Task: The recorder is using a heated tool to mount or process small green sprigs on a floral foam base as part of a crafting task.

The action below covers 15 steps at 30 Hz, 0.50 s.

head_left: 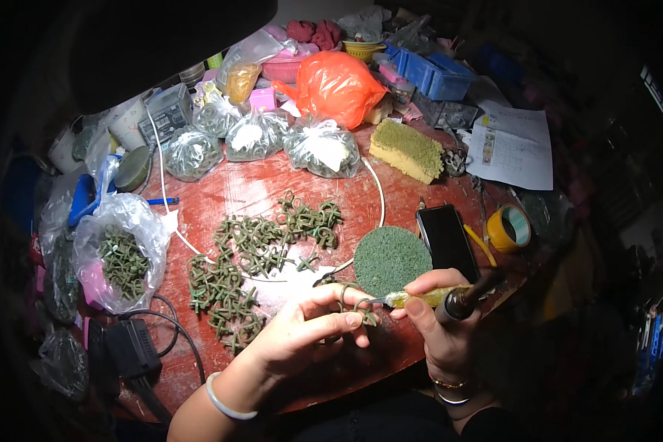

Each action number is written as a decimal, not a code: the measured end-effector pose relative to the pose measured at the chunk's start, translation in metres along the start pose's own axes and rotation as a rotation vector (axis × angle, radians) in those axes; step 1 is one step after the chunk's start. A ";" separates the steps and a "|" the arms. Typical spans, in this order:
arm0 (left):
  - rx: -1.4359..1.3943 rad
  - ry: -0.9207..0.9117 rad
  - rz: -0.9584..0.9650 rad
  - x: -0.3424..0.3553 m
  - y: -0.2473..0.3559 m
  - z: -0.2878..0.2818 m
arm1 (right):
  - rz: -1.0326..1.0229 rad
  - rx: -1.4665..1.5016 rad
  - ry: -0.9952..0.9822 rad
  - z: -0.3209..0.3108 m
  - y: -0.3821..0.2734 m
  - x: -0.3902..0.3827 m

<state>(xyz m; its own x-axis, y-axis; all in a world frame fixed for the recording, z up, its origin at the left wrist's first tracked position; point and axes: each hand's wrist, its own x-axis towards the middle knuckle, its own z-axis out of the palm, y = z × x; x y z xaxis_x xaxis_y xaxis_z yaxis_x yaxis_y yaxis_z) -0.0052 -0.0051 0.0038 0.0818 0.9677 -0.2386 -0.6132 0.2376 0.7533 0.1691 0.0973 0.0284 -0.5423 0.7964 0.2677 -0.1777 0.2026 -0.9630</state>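
My left hand (302,331) pinches a small dull-green ring-shaped piece (368,315) between thumb and fingers at the near middle of the table. My right hand (446,331) grips a slim hand tool with a yellowish handle (438,296); its thin metal tip touches or nearly touches the green piece. A dark cylindrical part with a grey collar (460,303) also sits in the right hand; whether it belongs to the same tool I cannot tell. Just beyond the hands lies a round green textured pad (393,259). Left of it spreads a heap of similar green pieces (232,295).
An opened plastic bag (118,258) of green pieces stands at left, near a black power adapter (132,346). Farther back are knotted clear bags (320,147), an orange-red bag (339,88) and a yellow sponge (407,151). A phone (448,243), tape roll (508,228) and paper sheet (512,147) lie right.
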 end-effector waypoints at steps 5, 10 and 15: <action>0.039 0.028 -0.064 0.000 0.002 0.003 | -0.047 0.154 0.011 -0.002 0.000 0.003; -0.062 0.075 -0.101 -0.002 0.007 0.005 | 0.029 0.044 -0.011 -0.006 0.004 0.002; 0.025 0.050 -0.028 0.001 -0.002 -0.001 | 0.028 0.203 -0.059 -0.007 0.002 -0.001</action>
<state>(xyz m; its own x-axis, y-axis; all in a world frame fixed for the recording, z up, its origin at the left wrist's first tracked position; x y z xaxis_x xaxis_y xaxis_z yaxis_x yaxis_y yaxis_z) -0.0045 -0.0044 0.0015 0.0590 0.9553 -0.2896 -0.5912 0.2672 0.7610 0.1747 0.1010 0.0264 -0.5956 0.7639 0.2484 -0.3204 0.0576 -0.9455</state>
